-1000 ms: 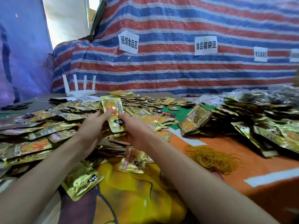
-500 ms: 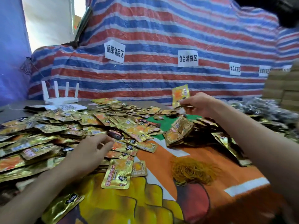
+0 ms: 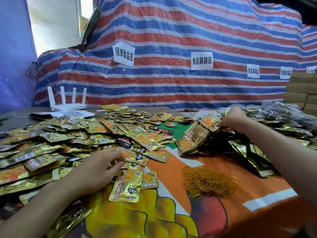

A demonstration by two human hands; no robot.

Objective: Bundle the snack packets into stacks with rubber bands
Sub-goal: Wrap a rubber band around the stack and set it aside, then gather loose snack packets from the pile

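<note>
Gold snack packets (image 3: 72,140) lie loose in a wide heap over the left and middle of the table. My left hand (image 3: 103,166) rests at the heap's near edge, fingers relaxed over the packets, holding nothing. My right hand (image 3: 233,119) is stretched out to the far right and pinches a bundle of packets (image 3: 210,121) down at the pile of banded stacks (image 3: 193,136). A tangle of orange rubber bands (image 3: 211,182) lies on the cloth between my arms. One single packet (image 3: 127,185) lies face up near my left hand.
A white router (image 3: 67,103) and papers stand at the back left. A striped tarp (image 3: 171,40) with paper labels rises behind the table. Dark packets (image 3: 281,114) heap at the far right, with cardboard boxes (image 3: 301,90) beyond them. The tablecloth (image 3: 171,212) hangs over the near edge.
Both hands held a packet stack together; my right hand then carried it right and lowered it onto the bundle pile. My left hand dropped onto the loose packets.
</note>
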